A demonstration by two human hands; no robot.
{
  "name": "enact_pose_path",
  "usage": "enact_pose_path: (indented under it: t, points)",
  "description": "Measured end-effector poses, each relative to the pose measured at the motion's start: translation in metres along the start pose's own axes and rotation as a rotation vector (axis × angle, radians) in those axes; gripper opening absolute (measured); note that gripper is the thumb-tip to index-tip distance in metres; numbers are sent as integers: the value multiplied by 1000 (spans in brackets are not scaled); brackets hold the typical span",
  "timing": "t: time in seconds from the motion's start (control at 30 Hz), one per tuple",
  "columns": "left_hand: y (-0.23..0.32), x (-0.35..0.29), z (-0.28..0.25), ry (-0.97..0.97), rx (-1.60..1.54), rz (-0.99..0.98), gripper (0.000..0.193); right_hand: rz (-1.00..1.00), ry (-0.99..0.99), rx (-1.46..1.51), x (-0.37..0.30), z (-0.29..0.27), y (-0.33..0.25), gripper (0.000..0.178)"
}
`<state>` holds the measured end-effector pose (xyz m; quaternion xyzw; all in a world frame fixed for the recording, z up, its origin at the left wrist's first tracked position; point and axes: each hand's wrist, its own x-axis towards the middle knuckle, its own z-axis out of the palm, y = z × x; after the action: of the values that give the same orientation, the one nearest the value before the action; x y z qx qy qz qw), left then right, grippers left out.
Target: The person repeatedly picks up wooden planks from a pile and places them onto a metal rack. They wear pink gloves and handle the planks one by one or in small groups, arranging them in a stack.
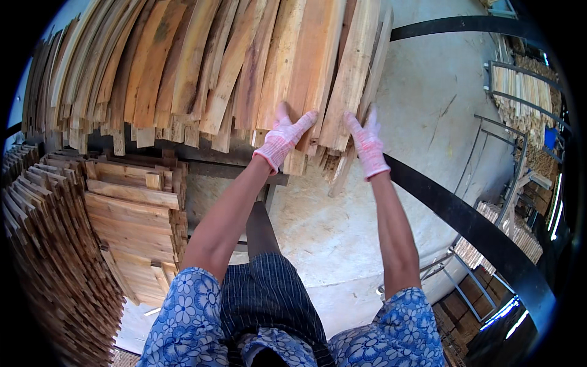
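Observation:
Long wooden boards [351, 73] lie side by side in a stack, their near ends facing me. My left hand [282, 139], in a pink-and-white knit glove, rests on the board ends with thumb and fingers spread. My right hand [367, 145], gloved alike, is at the stack's right edge. Its thumb touches the near end of a pale board, and its fingers stretch along the side of the outermost one. Neither hand visibly lifts a board. The undersides of the boards are hidden.
A black metal bar [465, 220] curves past on the right, with another bar [465, 25] farther off. Below left stand a crosswise wood stack [131, 214] and a tall pile of thin boards [61, 244]. More stacked wood [523, 92] sits in metal racks at far right.

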<state>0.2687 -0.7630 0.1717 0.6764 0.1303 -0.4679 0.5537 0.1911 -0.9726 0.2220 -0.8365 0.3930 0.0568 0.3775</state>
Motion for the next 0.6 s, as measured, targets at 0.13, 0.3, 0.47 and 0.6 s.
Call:
enact_pose_path:
  t: [0.13, 0.3, 0.47, 0.6]
  points:
    - [18, -11, 18, 96, 162, -127, 142, 57, 187, 788, -4, 34, 18, 104]
    - [18, -18, 19, 139, 169, -47, 140, 141, 66, 504, 3, 18, 1, 99]
    - [2, -49, 24, 164, 319, -18, 133, -122, 143, 165, -44, 28, 9, 92]
    - [-111, -74, -18, 140, 165, 123, 123, 5, 57, 310, -136, 59, -32, 87]
